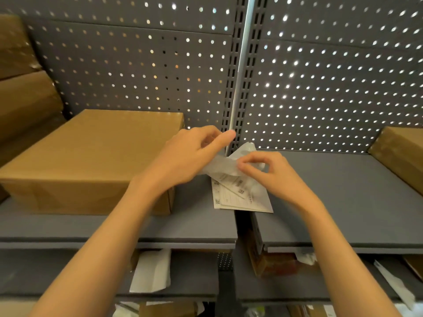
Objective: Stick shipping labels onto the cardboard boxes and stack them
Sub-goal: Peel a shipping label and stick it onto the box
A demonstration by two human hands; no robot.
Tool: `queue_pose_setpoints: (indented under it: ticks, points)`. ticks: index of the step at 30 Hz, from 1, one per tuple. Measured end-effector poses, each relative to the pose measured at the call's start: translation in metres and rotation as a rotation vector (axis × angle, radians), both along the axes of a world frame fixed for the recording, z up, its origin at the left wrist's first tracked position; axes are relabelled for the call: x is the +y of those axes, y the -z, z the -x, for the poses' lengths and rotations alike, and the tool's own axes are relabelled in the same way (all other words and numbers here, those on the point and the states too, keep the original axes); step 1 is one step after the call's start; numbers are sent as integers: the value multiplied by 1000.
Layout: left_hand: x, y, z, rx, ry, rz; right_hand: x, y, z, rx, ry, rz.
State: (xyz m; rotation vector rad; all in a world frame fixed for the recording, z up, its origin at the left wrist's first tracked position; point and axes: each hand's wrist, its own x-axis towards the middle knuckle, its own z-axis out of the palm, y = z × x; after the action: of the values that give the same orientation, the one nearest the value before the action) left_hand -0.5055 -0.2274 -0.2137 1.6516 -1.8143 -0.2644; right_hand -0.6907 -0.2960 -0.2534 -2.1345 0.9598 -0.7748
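Both hands pinch a thin, floppy label (229, 164): left hand (192, 154) grips its upper edge, right hand (267, 172) its backing. Likely tears easily; peel from a corner. Cardboard box (91, 161) sits beside the left hand.

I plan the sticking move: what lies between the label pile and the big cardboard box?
Head view: only bare grey shelf separates label pile from cardboard box.

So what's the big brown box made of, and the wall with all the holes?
The big brown box looks like cardboard: matte tan faces with folded edges and a flap seam at its corner. The wall with holes is probably painted metal pegboard: flat grey, evenly punched holes letting light through.
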Motion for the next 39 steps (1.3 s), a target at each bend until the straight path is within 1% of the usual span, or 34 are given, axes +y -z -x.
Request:
queue_pose_setpoints:
  ticks: [2,3,6,8,10,12,14,16,19,21,28,34,39]
  points:
    - [-1,-7,-1,27,-13,26,-2,-7,-3,-48,0,19]
    - [-2,-10,-1,-4,-46,97,-4,-10,-5,-73,9,31]
    - [-4,-15,-1,-145,-104,396,-9,-17,-13,-119,58,52]
    - [-8,-15,-1,-262,-94,529,-11,-19,-18,-136,70,45]
    - [-12,-13,-2,-413,-135,696,-13,-22,-21,-168,99,44]
    - [-16,-13,-1,-511,-141,828,-14,-25,-25,-215,131,41]
    - [-23,-10,0,-615,-50,822,-15,-29,-28,-241,141,29]
    - [-30,-5,0,-677,41,709,-15,-32,-30,-253,127,17]
    - [-36,0,1,-666,85,552,-15,-34,-32,-267,123,2]
    - [-38,3,1,-643,107,516,-15,-35,-31,-273,127,-15]
    - [-43,5,2,-568,102,564,-15,-33,-31,-344,126,-70]
    - [-45,4,0,-492,60,525,-17,-28,-30,-378,96,-37]
    - [-47,3,2,-502,50,563,-16,-29,-30,-407,86,16]
